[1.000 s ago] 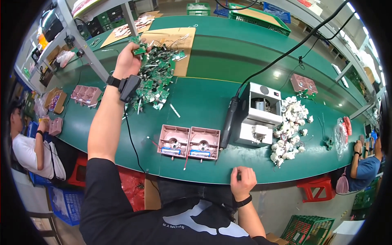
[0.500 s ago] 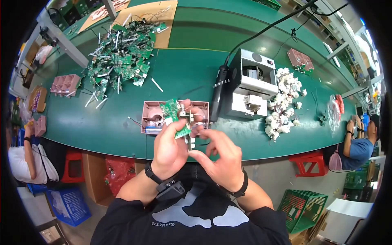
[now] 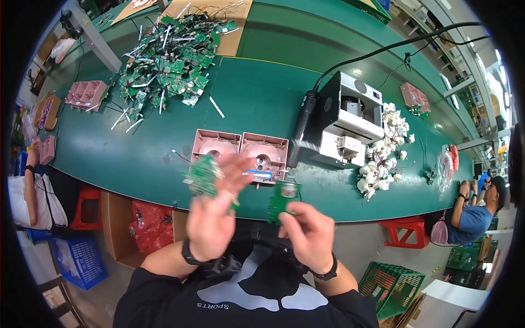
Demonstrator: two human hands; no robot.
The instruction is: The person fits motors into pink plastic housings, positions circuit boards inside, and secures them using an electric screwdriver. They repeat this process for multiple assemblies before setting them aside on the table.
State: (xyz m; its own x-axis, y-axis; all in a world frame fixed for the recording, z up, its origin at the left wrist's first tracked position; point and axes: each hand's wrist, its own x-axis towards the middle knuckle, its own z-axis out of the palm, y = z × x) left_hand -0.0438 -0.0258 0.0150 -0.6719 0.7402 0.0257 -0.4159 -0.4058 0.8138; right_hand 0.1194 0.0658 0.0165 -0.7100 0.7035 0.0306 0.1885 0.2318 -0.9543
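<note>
My left hand (image 3: 210, 227) is smeared by motion, with its fingers spread in front of the pink housings. Green circuit boards (image 3: 202, 176) are held at its thumb side; how many I cannot tell. Between thumb and fingers, my right hand (image 3: 310, 235) pinches another green circuit board (image 3: 279, 203) with a round silver part near its top, over the table's front edge. Beyond the hands lie two open pink plastic housings side by side, a left housing (image 3: 217, 138) partly covered by my left hand and a right housing (image 3: 265, 143) with a blue cylinder (image 3: 261, 175) inside.
A big heap of wired circuit boards (image 3: 169, 65) lies at back left. Right of the housings stand a black cylindrical tool (image 3: 304, 123) on a cable and a white-and-black machine (image 3: 358, 117), beside a pile of white parts (image 3: 391, 139). Other people sit at both sides.
My hands have moved apart; the right now holds a board of its own, away from those in the left. The pink housings are less covered. The view has shifted slightly.
</note>
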